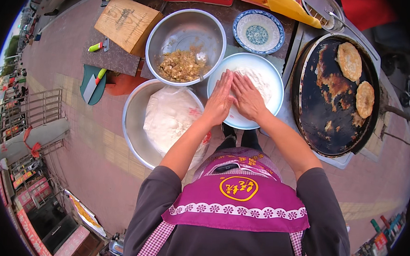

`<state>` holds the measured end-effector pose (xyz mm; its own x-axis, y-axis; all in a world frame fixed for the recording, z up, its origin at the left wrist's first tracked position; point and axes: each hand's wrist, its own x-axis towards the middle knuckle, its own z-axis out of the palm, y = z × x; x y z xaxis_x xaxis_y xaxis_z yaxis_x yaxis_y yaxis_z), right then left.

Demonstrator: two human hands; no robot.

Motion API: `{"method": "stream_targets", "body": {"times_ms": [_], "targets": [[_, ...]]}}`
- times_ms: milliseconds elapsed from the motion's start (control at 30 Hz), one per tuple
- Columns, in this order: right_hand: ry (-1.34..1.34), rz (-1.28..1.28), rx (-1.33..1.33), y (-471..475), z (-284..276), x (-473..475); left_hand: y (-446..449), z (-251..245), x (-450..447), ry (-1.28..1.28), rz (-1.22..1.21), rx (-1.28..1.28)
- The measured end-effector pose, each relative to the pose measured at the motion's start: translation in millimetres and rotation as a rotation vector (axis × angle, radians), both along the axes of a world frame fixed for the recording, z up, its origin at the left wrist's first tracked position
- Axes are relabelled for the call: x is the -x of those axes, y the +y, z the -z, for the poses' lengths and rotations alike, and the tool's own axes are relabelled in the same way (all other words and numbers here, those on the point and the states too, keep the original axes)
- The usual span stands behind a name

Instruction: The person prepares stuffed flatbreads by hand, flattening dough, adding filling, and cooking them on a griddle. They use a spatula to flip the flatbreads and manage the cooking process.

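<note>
Flat and stretched out, my left hand [219, 98] and my right hand [249, 98] lean together over a pale blue-rimmed plate [274, 111]. Their fingertips meet, and a small gap shows by the thumbs. I see nothing held, though the palms are hidden. White flour [259, 80] covers part of the plate beside my right fingers. To the left, a large metal basin [132, 134] holds a mass of white dough [166, 122] partly under clear plastic. Behind it, another metal bowl [171, 24] contains a brownish chopped filling [182, 65].
A round black griddle [318, 124] at right carries two browned flatbreads [350, 61] [365, 99]. A blue-patterned bowl [257, 32] stands behind the plate. Left are a wooden box [125, 22], a scraper [96, 46] and a knife [91, 89] with its blade over a green surface.
</note>
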<state>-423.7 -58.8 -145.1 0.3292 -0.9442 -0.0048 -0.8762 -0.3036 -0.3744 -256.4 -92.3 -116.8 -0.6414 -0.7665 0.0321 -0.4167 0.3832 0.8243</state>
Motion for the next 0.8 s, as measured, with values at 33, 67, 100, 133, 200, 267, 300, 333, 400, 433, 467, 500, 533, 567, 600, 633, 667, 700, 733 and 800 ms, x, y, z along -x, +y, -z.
{"method": "stream_targets", "body": {"times_ms": [33,67,100,133,200,267,300,333,400,433,467,500,533,567,600,633,667,700,733,800], "targets": [[0.002,-0.001,0.006,3,2,-4,0,0,2,-0.022,0.014,0.012],[0.003,0.0,0.012,5,3,-7,-1,-1,5,-0.043,0.03,0.024],[0.001,-0.003,0.027,4,1,-10,-4,-2,5,-0.069,0.042,0.044],[-0.033,0.008,0.045,5,-5,-12,-4,-1,6,-0.089,0.051,0.069],[-0.073,-0.038,0.019,6,-3,-10,-7,6,10,-0.113,0.089,0.168],[-0.062,0.008,0.02,8,-3,2,-15,11,17,-0.144,0.138,0.247],[-0.034,0.069,0.031,10,-2,11,-20,11,22,-0.166,0.16,0.273],[-0.011,0.13,0.029,17,-5,19,-20,13,25,-0.193,0.184,0.286],[0.043,0.148,0.027,11,-3,41,-30,24,32,-0.221,0.253,0.329],[0.068,0.115,0.014,7,-2,48,-38,28,37,-0.236,0.289,0.358],[0.069,0.117,0.028,6,-1,51,-42,30,37,-0.243,0.29,0.371],[0.067,0.118,0.041,5,-3,53,-44,31,36,-0.249,0.297,0.389],[0.065,0.119,0.055,6,-4,53,-45,31,36,-0.255,0.304,0.407],[0.053,0.114,0.044,8,-2,53,-45,31,36,-0.261,0.31,0.426],[0.045,0.114,0.046,7,-4,53,-49,29,37,-0.275,0.326,0.449],[0.037,0.113,0.048,7,-6,54,-48,29,37,-0.319,0.315,0.427],[0.041,0.088,0.073,10,-9,56,-45,28,35,-0.363,0.303,0.405],[0.044,0.067,0.099,17,-15,58,-44,25,33,-0.407,0.294,0.384],[0.045,0.048,0.128,21,-20,59,-37,11,30,-0.433,0.287,0.405],[-0.049,0.002,0.024,44,-34,49,-10,-2,16,-0.312,0.206,0.458]]}}
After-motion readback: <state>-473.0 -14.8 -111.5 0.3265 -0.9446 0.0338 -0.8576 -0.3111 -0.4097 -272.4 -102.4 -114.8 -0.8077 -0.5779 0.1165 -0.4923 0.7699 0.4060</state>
